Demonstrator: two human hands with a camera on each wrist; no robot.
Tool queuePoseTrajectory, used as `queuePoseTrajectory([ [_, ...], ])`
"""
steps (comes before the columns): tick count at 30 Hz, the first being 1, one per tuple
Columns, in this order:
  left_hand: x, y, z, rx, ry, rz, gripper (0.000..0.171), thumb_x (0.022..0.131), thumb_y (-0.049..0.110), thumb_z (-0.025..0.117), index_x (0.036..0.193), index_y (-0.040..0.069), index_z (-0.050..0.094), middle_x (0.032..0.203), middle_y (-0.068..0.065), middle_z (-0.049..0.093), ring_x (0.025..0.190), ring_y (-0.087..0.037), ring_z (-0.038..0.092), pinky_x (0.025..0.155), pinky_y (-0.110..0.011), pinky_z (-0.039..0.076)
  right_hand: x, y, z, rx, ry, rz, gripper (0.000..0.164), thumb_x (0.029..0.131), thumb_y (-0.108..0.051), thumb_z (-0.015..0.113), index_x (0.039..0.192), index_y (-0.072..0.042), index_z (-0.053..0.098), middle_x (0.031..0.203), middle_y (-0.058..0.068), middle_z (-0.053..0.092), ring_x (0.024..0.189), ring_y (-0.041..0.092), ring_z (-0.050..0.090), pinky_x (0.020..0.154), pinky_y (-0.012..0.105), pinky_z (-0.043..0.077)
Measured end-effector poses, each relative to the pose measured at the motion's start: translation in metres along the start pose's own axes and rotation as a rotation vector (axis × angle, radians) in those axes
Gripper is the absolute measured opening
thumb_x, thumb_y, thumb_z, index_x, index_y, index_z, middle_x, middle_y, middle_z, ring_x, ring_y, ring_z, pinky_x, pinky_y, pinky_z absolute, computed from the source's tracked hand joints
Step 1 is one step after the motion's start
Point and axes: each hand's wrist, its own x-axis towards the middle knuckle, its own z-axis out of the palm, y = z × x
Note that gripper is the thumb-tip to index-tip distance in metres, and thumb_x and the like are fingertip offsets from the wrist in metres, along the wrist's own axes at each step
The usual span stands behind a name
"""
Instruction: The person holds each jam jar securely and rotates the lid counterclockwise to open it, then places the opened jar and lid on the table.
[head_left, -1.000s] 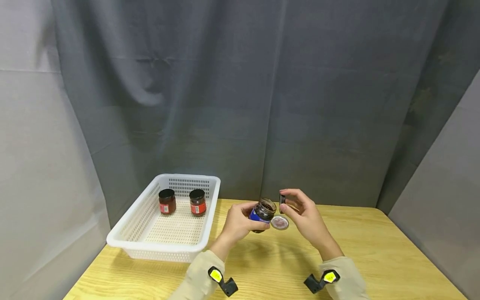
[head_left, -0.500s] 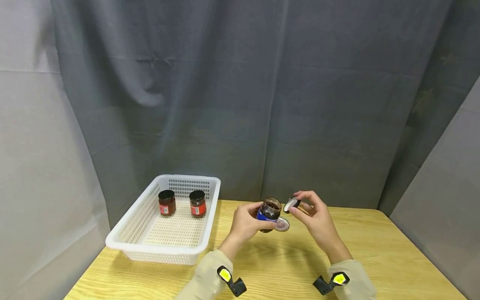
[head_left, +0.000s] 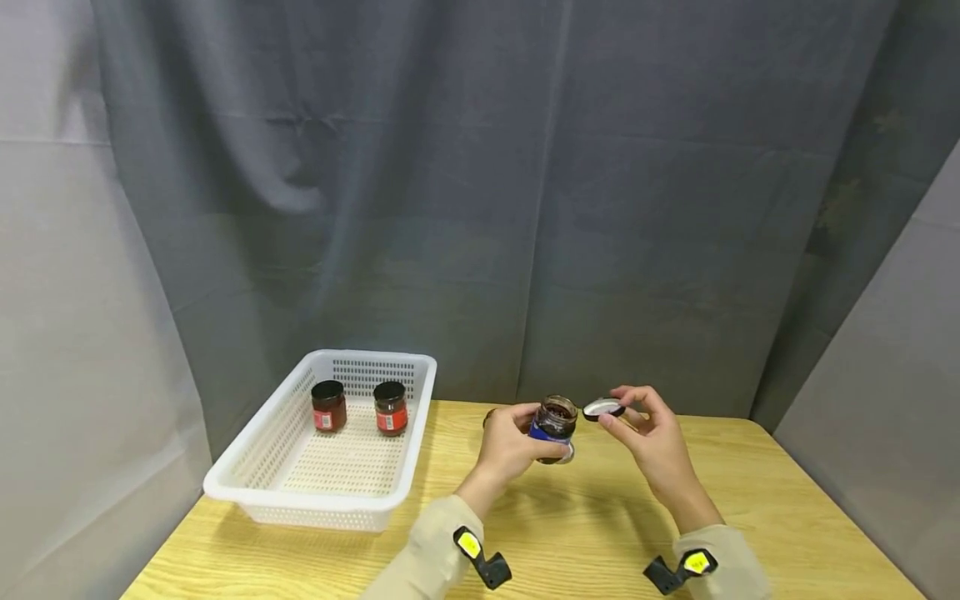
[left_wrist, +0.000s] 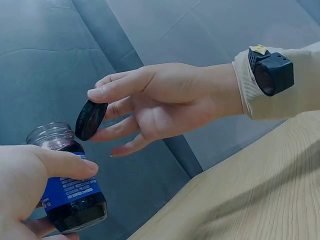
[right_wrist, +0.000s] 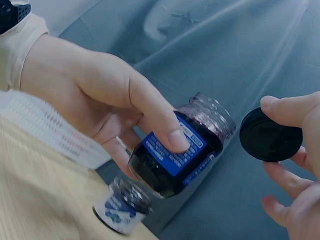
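Observation:
My left hand (head_left: 510, 446) grips an open glass jar (head_left: 553, 423) with a blue label and dark jam-like contents. The jar is raised and its uncapped mouth faces up, slightly tilted. Just right of that mouth, my right hand (head_left: 651, 437) pinches a black lid (head_left: 603, 408) between thumb and fingers. Its pale underside faces up and towards the head camera. In the right wrist view the lid's dark top shows, apart from the jar. Below the held jar, a smaller-looking jar (right_wrist: 121, 206) with a pale and blue label stands on the table, mostly hidden in the head view.
At the left stands a white perforated basket (head_left: 420, 433). Inside are two black-lidded, red-labelled jars, one on the left (head_left: 328, 407) and one on the right (head_left: 391, 408). A grey curtain (head_left: 480, 208) hangs behind the wooden table (head_left: 720, 483).
Both hands have shifted right with the jar and lid. The lid has turned from edge-on to underside up. The held jar now covers most of the thing beneath it in the head view.

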Motion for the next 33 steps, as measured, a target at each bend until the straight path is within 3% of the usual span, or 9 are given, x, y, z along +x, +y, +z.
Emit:
queuePoseTrajectory([
  [10, 0.012, -0.001, 0.027, 0.146, 0.026, -0.014, 0.068, 0.062, 0.017, 0.101, 0.123, 0.007, 0.073, 0.104, 0.006, 0.076, 0.097, -0.01, 0.067, 0.09, -0.034, 0.053, -0.005, 0.007, -0.021, -0.193, 0.043, 0.055, 0.031, 0.093, 0.002, 0.075, 0.102, 0.008, 0.046, 0.129, 0.013, 0.048, 0.113, 0.015, 0.061, 0.086, 0.021, 0.054],
  [13, 0.014, -0.002, 0.036, 0.145, 0.046, -0.018, 0.065, 0.062, 0.018, 0.1, 0.121, 0.007, 0.075, 0.1, 0.006, 0.075, 0.095, -0.01, 0.067, 0.088, -0.034, 0.054, -0.006, 0.011, -0.026, -0.225, 0.065, 0.046, 0.031, 0.092, 0.003, 0.077, 0.099, 0.009, 0.047, 0.13, 0.015, 0.047, 0.109, 0.014, 0.061, 0.087, 0.019, 0.053],
  [19, 0.018, -0.008, 0.055, 0.147, 0.154, -0.039, 0.056, 0.061, 0.016, 0.1, 0.112, 0.012, 0.079, 0.098, 0.005, 0.076, 0.091, -0.011, 0.068, 0.084, -0.034, 0.055, -0.005, 0.022, -0.041, -0.347, 0.117, 0.034, 0.03, 0.088, 0.001, 0.081, 0.09, 0.009, 0.052, 0.129, 0.019, 0.048, 0.108, 0.029, 0.056, 0.086, 0.016, 0.052],
  [26, 0.023, -0.028, 0.066, 0.186, 0.236, -0.082, 0.064, 0.057, 0.019, 0.103, 0.116, 0.011, 0.079, 0.101, 0.002, 0.076, 0.094, -0.015, 0.069, 0.087, -0.035, 0.055, -0.006, 0.046, -0.051, -0.475, 0.146, 0.056, 0.031, 0.087, -0.006, 0.084, 0.083, 0.004, 0.055, 0.126, 0.02, 0.051, 0.113, 0.034, 0.053, 0.085, 0.011, 0.049],
  [29, 0.026, -0.035, 0.071, 0.175, 0.269, -0.088, 0.063, 0.055, 0.02, 0.103, 0.114, 0.013, 0.08, 0.099, 0.003, 0.076, 0.093, -0.015, 0.07, 0.086, -0.035, 0.055, -0.005, 0.054, -0.054, -0.511, 0.129, 0.058, 0.032, 0.087, -0.01, 0.086, 0.082, 0.001, 0.056, 0.127, 0.021, 0.052, 0.115, 0.035, 0.053, 0.089, 0.019, 0.052],
  [33, 0.028, -0.041, 0.079, 0.131, 0.26, -0.099, 0.061, 0.056, 0.021, 0.104, 0.113, 0.017, 0.081, 0.098, 0.008, 0.075, 0.092, -0.013, 0.069, 0.084, -0.034, 0.056, -0.006, 0.062, -0.059, -0.617, 0.122, 0.024, 0.033, 0.084, -0.013, 0.088, 0.078, -0.005, 0.057, 0.126, 0.019, 0.055, 0.115, 0.037, 0.055, 0.092, 0.05, 0.056],
])
